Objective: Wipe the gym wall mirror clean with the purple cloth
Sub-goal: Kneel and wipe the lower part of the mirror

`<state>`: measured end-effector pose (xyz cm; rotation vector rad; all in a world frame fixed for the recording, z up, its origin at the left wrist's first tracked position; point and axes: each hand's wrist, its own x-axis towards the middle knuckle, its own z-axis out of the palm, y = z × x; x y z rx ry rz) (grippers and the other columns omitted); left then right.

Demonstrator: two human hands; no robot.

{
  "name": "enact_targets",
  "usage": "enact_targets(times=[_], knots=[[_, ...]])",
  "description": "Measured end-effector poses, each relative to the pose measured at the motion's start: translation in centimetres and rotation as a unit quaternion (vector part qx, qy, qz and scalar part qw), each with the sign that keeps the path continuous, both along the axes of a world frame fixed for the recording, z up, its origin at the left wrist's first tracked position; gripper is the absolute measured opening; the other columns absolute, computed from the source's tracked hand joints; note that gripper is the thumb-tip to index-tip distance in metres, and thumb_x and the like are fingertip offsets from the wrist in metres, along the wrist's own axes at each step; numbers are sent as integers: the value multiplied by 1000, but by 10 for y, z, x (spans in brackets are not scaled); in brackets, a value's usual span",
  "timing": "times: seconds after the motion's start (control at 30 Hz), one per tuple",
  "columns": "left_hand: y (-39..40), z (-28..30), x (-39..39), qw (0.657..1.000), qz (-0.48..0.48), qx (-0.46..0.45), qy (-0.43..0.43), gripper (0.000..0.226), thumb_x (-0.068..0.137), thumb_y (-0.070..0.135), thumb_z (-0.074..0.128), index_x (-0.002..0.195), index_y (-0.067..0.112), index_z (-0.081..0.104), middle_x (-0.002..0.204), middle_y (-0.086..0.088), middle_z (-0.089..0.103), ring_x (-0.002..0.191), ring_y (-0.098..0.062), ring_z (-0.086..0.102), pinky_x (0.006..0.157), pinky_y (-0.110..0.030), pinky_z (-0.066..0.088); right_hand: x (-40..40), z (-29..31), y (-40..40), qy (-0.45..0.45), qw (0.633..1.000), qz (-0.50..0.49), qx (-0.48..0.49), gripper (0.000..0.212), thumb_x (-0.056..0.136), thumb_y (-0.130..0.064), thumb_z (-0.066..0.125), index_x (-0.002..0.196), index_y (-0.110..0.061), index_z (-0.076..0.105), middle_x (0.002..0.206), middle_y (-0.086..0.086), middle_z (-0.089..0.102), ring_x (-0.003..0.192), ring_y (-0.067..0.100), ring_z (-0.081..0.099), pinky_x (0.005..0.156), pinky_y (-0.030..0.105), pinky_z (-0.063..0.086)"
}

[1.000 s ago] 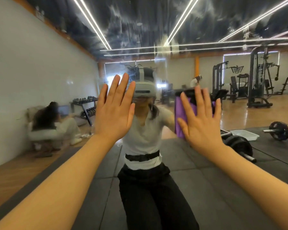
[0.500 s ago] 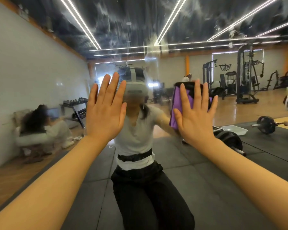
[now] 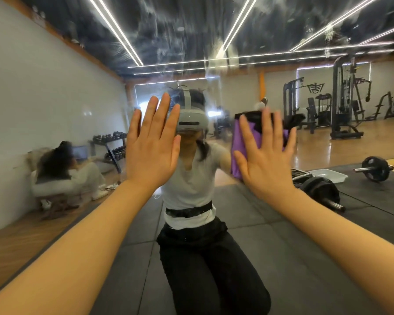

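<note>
1. Head view, hands: both arms reach forward to the wall mirror [image 3: 191, 30], which fills the whole frame. The left hand [image 3: 151, 144] is raised with its fingers straight and spread a little, palm toward the glass; it holds nothing. Whether the palm touches the glass cannot be told.
2. The right hand [image 3: 265, 155] is also flat, fingers straight and fanned, pressing the purple cloth [image 3: 238, 142] against the mirror. The two hands are apart, at about the same height, one on each side of the reflected head.
3. The cloth lies between the right palm and the glass. Purple shows past the thumb side of the hand and between the fingers, and a dark edge runs along its top, just below the fingertips.
4. The glass carries pale streaks and smears, thickest in the upper part, over the reflected dark ceiling and its long light strips.
5. Reflection, centre: the person kneels on dark floor mats [image 3: 305, 269], in a white top, a black belt and black trousers, with a grey headset [image 3: 192, 120] on the head.
6. Reflection, left: another person [image 3: 62, 169] sits low by the white wall, near a dumbbell rack [image 3: 109, 144].
7. Reflection, right: weight machines [image 3: 344, 98] stand on the wooden floor; a barbell [image 3: 373, 168], weight plates [image 3: 321, 189] and a white tray [image 3: 328, 175] lie on the mats.
8. Writing: a dark emblem hangs on the far wall above the machines, but no letters in it can be read.
</note>
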<state>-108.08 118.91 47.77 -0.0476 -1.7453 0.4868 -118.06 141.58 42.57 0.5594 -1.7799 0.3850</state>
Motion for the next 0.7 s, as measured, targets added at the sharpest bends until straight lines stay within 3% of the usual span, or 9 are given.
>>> enact_targets(times=[0.13, 0.33, 0.57, 0.7], knots=[[-1, 0, 0, 1000, -6, 1, -2, 57, 105, 33, 27, 158, 13, 19, 165, -11, 15, 153, -29, 12, 123, -47, 8, 3, -4, -5, 22, 999, 7, 49, 63, 102, -48, 29, 159, -27, 13, 165, 22, 9, 152, 40, 5, 116, 68, 7], [-1, 0, 1, 1000, 0, 4, -7, 58, 105, 34, 25, 158, 13, 18, 166, -10, 12, 153, -28, 9, 124, -48, 9, -2, -1, 13, -21, 999, -4, -30, 63, 102, -47, 26, 159, -29, 9, 165, 23, 8, 152, 42, 5, 116, 70, 7], [0, 0, 2, 1000, 8, 0, -6, 57, 105, 33, 29, 158, 12, 21, 165, -11, 14, 153, -28, 11, 124, -46, 8, 14, 46, -33, 50, 998, 41, 16, 60, 103, -46, 31, 159, -26, 26, 164, 22, 13, 151, 41, 7, 118, 64, 4], [-1, 0, 1, 1000, 12, -5, 2, 57, 105, 32, 32, 158, 12, 22, 165, -10, 15, 153, -28, 11, 124, -44, 5, 16, 5, -38, 55, 998, 34, 20, 58, 104, -44, 33, 158, -27, 27, 164, 22, 14, 152, 40, 9, 119, 61, 4]])
